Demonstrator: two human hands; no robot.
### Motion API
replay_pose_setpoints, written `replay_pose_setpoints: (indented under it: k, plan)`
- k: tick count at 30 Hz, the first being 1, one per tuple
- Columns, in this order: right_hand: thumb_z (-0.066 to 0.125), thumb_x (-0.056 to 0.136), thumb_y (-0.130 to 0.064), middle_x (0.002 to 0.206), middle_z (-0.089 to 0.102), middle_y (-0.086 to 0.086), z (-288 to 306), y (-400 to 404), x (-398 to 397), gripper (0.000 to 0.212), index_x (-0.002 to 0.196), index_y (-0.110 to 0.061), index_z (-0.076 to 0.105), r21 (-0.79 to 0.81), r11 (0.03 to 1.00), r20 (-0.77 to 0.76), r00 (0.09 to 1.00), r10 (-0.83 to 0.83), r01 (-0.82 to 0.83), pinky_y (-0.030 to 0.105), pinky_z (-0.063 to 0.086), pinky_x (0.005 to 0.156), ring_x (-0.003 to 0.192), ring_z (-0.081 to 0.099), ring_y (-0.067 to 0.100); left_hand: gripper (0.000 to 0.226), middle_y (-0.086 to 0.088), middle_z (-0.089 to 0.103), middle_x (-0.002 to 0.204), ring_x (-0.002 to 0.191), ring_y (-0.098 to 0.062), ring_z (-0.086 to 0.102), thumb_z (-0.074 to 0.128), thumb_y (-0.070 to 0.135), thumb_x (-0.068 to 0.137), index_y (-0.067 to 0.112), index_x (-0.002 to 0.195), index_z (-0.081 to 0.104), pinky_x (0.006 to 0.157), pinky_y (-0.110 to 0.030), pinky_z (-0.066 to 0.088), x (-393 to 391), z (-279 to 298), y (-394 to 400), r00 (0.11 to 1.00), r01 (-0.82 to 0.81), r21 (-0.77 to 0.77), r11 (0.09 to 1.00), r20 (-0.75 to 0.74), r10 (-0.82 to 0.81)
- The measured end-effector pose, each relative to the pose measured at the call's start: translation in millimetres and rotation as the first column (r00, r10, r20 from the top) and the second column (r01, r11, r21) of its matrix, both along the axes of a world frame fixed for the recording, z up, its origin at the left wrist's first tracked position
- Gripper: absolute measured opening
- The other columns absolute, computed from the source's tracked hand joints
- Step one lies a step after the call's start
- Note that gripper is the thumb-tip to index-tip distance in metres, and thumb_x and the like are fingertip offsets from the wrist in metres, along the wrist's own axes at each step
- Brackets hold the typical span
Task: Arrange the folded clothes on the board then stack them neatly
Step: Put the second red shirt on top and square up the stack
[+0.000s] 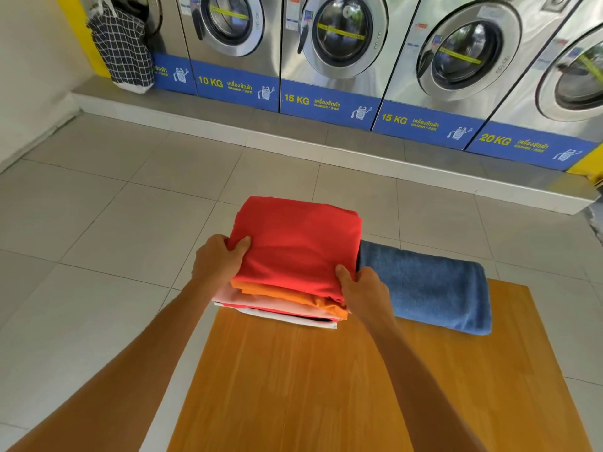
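Observation:
A stack of folded clothes rests at the far left end of the wooden board [326,380]. A red folded garment [300,243] lies on top, with an orange one [303,296], a pink one [261,300] and a white one [293,319] under it. My left hand [218,261] grips the stack's left side, thumb on the red cloth. My right hand [362,290] grips the near right corner, thumb on top. A folded blue towel [427,285] lies on the board right beside the stack.
A row of steel washing machines [342,44] on a raised step lines the far wall. A black-and-white checked laundry bag [124,50] hangs at the far left. Pale floor tiles [114,207] surround the board.

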State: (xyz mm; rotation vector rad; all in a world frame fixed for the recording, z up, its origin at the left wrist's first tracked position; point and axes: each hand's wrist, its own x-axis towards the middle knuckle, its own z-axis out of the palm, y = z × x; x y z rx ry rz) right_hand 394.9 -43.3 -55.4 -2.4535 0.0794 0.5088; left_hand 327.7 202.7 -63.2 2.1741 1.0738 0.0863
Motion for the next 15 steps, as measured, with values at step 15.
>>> replay_pose_setpoints:
  k: [15]
  plan:
    - [0.074, 0.081, -0.051, 0.101, 0.061, -0.002, 17.6, 8.5, 4.9, 0.050, 0.111, -0.018, 0.050, 0.158, 0.981, 0.106, 0.986, -0.128, 0.111, 0.041, 0.055, 0.078, 0.089, 0.061, 0.016, 0.071, -0.004, 0.009, 0.163, 0.151, -0.020, -0.001, 0.029, 0.060, 0.090, 0.027, 0.152, 0.024, 0.119, -0.050, -0.008, 21.8, 1.4, -41.6, 0.845, 0.491, 0.430, 0.758, -0.021, -0.535]
